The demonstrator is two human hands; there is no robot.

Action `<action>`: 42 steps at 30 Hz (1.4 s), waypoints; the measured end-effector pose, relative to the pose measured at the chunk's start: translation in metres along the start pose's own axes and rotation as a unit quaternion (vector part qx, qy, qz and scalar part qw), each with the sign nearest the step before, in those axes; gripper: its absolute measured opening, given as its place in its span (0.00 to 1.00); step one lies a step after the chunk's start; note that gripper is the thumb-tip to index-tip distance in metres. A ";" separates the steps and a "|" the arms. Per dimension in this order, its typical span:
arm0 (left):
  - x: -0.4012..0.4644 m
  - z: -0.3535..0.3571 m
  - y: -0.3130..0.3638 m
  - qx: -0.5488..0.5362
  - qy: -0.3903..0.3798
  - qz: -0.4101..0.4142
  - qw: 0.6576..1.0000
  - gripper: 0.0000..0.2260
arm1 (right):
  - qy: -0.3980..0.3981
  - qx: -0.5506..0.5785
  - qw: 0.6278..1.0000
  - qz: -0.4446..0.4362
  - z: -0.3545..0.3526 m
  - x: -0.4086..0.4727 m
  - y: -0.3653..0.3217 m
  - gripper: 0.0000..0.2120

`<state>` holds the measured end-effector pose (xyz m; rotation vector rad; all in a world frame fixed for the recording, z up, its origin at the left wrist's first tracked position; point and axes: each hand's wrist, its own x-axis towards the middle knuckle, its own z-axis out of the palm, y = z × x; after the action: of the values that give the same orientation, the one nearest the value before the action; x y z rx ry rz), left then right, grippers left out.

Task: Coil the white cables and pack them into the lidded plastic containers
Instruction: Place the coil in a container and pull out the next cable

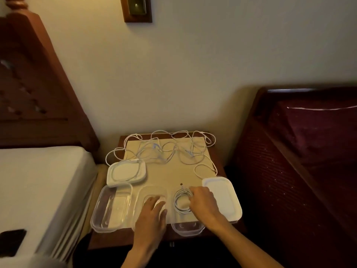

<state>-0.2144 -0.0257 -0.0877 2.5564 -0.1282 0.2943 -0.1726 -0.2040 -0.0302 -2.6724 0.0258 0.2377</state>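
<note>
Several loose white cables [166, 149] lie tangled across the back of a beige board [173, 171] on a small wooden nightstand. A coiled white cable [180, 203] sits over a clear container [188, 229] at the front right, and my right hand [203, 205] grips the coil's right side with curled fingers. My left hand [152, 214] rests flat, fingers straight, on the middle clear container [152, 191]. A third clear container [111, 208] stands at the front left with nothing visible inside it. White lids lie at the left back [126, 173] and at the right [225, 198].
The nightstand [220, 163] is wedged between a bed with a white mattress [38, 180] on the left and a dark red seat [299, 161] on the right. A wall stands close behind it. A dark phone [11, 241] lies on the mattress.
</note>
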 end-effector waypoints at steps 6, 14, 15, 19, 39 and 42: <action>-0.006 0.009 -0.002 -0.006 0.006 -0.003 1.000 0.07 | -0.022 -0.059 0.998 0.015 0.012 -0.002 -0.008 0.13; -0.010 0.011 0.000 -0.014 0.016 -0.005 1.000 0.07 | -0.032 -0.092 0.995 0.002 0.021 0.000 -0.013 0.15; -0.011 0.011 0.000 -0.018 0.017 -0.005 1.000 0.07 | -0.031 -0.096 0.995 0.000 0.021 0.000 -0.013 0.15; -0.011 0.009 0.000 -0.024 0.014 -0.003 1.000 0.06 | -0.025 -0.101 0.995 -0.003 0.021 0.003 -0.013 0.14; 0.117 -0.028 0.019 -0.032 0.069 0.033 0.997 0.04 | 0.107 0.013 0.994 -0.004 -0.040 0.080 -0.014 0.10; 0.174 -0.024 0.020 -0.029 0.037 0.021 0.999 0.07 | 0.127 0.102 0.987 0.008 -0.047 0.129 -0.007 0.10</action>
<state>-0.0529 -0.0340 -0.0164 2.4842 -0.1598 0.3945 -0.0375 -0.2161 -0.0083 -2.4823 0.1435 -0.0988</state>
